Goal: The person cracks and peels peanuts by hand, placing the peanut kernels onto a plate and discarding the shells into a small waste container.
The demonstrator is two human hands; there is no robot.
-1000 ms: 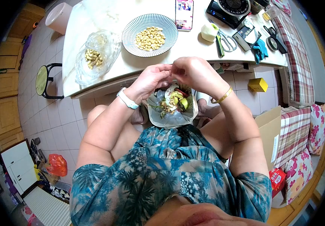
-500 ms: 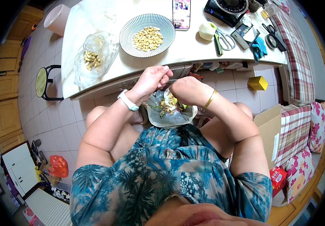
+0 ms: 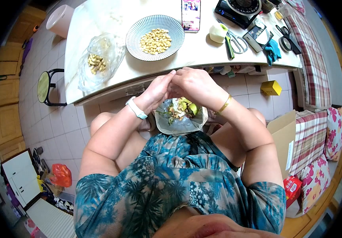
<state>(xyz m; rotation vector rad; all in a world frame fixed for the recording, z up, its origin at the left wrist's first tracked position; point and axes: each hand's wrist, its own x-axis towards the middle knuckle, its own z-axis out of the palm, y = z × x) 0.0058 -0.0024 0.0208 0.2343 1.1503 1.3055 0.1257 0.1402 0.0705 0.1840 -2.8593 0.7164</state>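
Garment (image 3: pixel 179 170): loose, short-sleeved, printed all over in teal, beige-brown, black and white. Dark palm-like fronds are printed on its left half; a patch of small pale floral or dotted motifs is set near its middle. Left sleeve (image 3: pixel 93 194) and right sleeve (image 3: pixel 264 202) cut wide, same print. A seam is run across the garment's chest, with fabric gathered below it. Neckline (image 3: pixel 187 206) curved. A white wristband (image 3: pixel 132 106) with pale, rounded casing is worn behind the left hand (image 3: pixel 159 90); a narrow gold-coloured bracelet (image 3: pixel 226 104) behind the right hand (image 3: pixel 191 81).
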